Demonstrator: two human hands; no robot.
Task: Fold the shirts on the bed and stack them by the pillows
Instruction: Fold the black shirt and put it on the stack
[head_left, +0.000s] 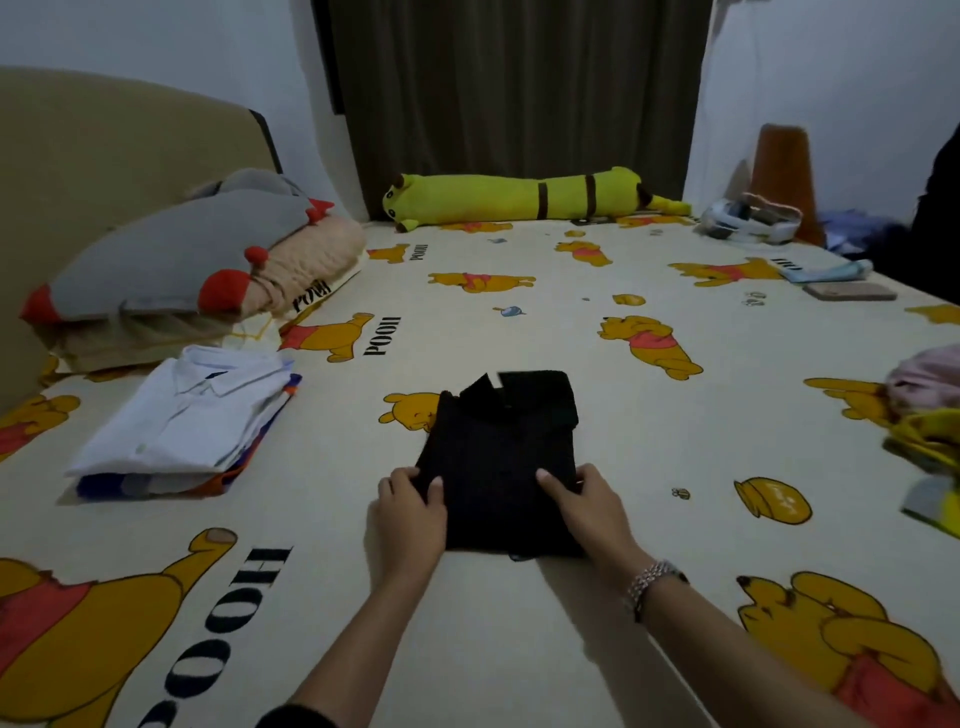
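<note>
While a folded black collared shirt lies flat in the middle of the cream bedsheet printed with yellow cartoon bears, the left hand grips its near left edge with the thumb on top and fingers curled under, and the right hand, a silver bracelet at its wrist, pinches the near right edge the same way. To the left, a stack of folded shirts topped by a white collared one sits just beside the grey and red-trimmed pillows at the beige headboard.
</note>
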